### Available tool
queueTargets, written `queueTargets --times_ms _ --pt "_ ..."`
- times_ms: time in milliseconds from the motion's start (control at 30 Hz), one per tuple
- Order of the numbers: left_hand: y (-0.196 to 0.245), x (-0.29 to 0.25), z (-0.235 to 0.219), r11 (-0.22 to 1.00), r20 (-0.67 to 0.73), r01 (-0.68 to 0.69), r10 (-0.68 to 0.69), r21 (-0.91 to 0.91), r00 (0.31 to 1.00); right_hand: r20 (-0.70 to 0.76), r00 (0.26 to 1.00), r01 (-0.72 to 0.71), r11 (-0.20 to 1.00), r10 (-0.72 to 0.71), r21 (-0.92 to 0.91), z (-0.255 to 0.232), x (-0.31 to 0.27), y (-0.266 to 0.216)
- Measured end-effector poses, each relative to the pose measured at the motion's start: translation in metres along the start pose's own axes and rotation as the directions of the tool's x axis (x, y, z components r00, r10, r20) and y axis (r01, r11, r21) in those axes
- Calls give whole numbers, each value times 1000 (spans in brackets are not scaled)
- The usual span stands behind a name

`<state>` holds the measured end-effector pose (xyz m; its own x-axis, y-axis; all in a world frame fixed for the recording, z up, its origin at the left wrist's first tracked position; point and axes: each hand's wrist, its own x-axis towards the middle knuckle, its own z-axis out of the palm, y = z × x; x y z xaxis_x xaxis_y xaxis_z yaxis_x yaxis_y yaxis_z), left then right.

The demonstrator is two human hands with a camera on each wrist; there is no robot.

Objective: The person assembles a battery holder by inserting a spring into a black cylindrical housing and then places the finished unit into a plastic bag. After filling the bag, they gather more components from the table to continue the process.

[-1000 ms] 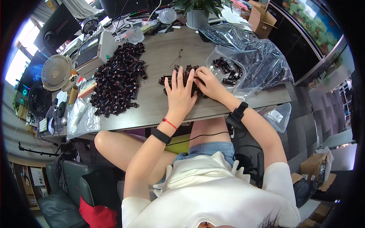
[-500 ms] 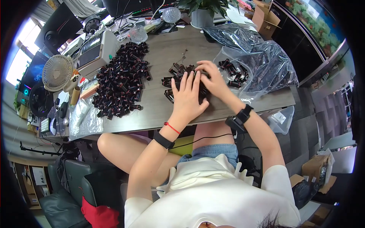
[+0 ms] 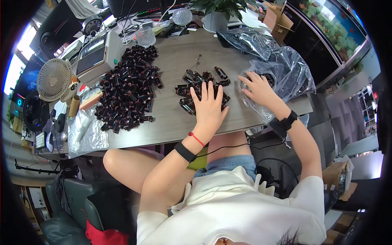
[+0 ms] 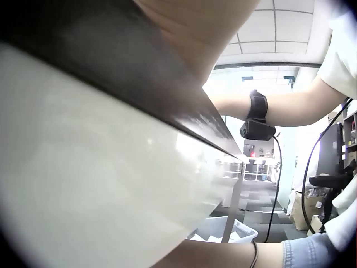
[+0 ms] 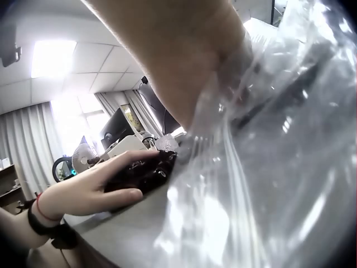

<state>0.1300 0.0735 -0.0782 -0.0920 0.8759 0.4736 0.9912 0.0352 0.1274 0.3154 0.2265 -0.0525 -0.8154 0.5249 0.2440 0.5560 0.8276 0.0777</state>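
My left hand rests with fingers spread over a small pile of black cylindrical parts with reddish rings. One loose black part lies just beyond that pile. To the right, my right hand is at the clear plastic bag, its fingers spread and slightly bent over the bag's near side. Some black parts inside the bag show past the fingers. In the right wrist view, the bag's crinkled plastic fills the right side, and my left hand lies by the dark pile.
A large heap of the same black parts covers the table's left side. Behind the bag lies crumpled silvery plastic. A fan, a white box-shaped device and a potted plant stand along the back and left.
My right hand has moved right, from the small pile to the plastic bag, whose edge has shifted. My left hand stays on the pile, slightly further right. A loose part now shows beyond the pile.
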Motion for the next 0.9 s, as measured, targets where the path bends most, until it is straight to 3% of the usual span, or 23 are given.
queueTargets --times_ms 133,167,267,300,367,400,467,500,600,633,700,733,800,833,900 --pt "-2 -1 -11 995 -24 -16 14 -101 1000 -108 993 67 988 -51 140 -36 22 -4" --pt "-3 -2 -13 990 -30 -25 21 -139 999 -105 993 69 988 -55 137 -43 34 -2" --pt "-5 -4 -13 990 -41 -30 24 -138 999 -72 997 10 932 18 363 -58 87 16" --pt "-5 -4 -13 990 -47 -33 27 -136 999 -70 997 11 933 15 360 -53 106 26" --pt "-6 -5 -10 987 -74 -42 31 -155 997 108 990 -111 973 91 204 -32 144 48" --pt "-7 -6 -8 984 -96 -53 37 -169 995 105 991 -102 974 82 202 -10 156 60" --pt "-10 -6 -8 983 -128 -61 39 -172 991 44 977 -195 957 209 -216 27 173 76" --pt "-10 -7 -9 977 -145 -65 36 -202 989 37 979 -188 958 201 -214 28 180 76" --pt "-11 -8 -8 964 -184 -77 30 -253 983 -44 849 -524 829 526 -195 32 194 74" --pt "-11 -9 -7 962 -180 -69 21 -264 984 -50 851 -522 832 523 -190 67 195 132" --pt "-11 -8 -6 957 -172 -55 5 -285 985 181 728 -671 742 662 -15 133 226 218" --pt "-11 -9 -6 959 -178 -54 4 -277 984 175 734 -666 746 657 -8 116 223 197" --pt "-13 -8 -5 954 -166 -42 -8 -297 986 -33 765 -639 752 643 -163 83 201 154" --pt "-13 -8 -5 950 -157 -35 -15 -310 987 -38 768 -636 755 639 -158 88 198 159" --pt "-14 -7 -4 952 -162 -37 -13 -303 987 102 752 -653 757 651 -17 92 192 177"
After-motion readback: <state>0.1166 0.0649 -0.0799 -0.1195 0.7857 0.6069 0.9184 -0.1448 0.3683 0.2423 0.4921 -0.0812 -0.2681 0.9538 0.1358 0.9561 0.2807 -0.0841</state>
